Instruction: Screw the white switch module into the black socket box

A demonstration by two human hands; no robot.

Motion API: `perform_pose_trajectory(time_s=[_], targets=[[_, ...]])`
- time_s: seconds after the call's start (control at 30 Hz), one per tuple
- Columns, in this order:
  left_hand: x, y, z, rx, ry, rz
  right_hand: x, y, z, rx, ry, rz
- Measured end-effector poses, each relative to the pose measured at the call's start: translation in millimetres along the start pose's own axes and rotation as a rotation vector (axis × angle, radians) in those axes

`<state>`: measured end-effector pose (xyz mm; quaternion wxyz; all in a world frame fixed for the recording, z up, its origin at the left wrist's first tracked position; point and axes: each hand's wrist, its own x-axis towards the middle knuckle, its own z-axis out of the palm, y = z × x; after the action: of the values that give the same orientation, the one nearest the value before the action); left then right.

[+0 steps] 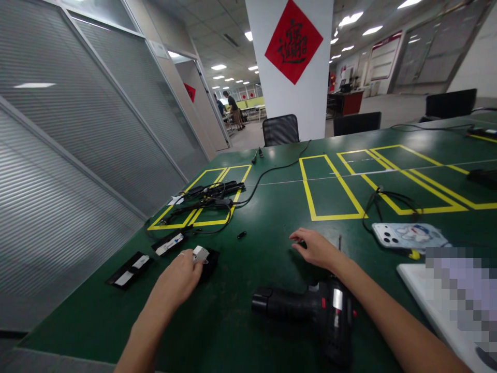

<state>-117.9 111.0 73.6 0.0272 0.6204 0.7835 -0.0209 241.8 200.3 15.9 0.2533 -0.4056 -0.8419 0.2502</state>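
Note:
My left hand [181,277] is closed on a small white block [201,254], whose exact kind I cannot make out. Under and beside it on the green table is a dark flat piece [212,263], partly hidden by the hand. My right hand [313,248] hovers over the table with its fingers loosely curved and apart, holding nothing. Below the right wrist lies a black cordless drill [287,304] on its side, its bit pointing away and partly covered by my forearm. Between the hands, farther off, is a tiny black part [242,235].
Two black strips with white labels, one nearer [130,270] and one farther [170,242], lie at left. Tangled black cables [209,197] cover yellow-taped boxes. At right are a phone [410,235], a coiled cable [399,196] and a white-edged, blurred-out item [421,290].

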Motion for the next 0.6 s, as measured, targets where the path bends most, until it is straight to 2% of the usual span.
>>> perform_pose_trajectory(time_s=[0.13,0.33,0.6], targets=[[-1,6,7.8,-0.021,0.02,0.013,0,0,1,-0.028,-0.013,0.014],[3,11,19.0,-0.04,-0.074,-0.031,1,2,2,-0.05,-0.015,0.013],[10,15,21.5,-0.073,-0.118,-0.071,1,3,3,-0.073,-0.031,0.026]])
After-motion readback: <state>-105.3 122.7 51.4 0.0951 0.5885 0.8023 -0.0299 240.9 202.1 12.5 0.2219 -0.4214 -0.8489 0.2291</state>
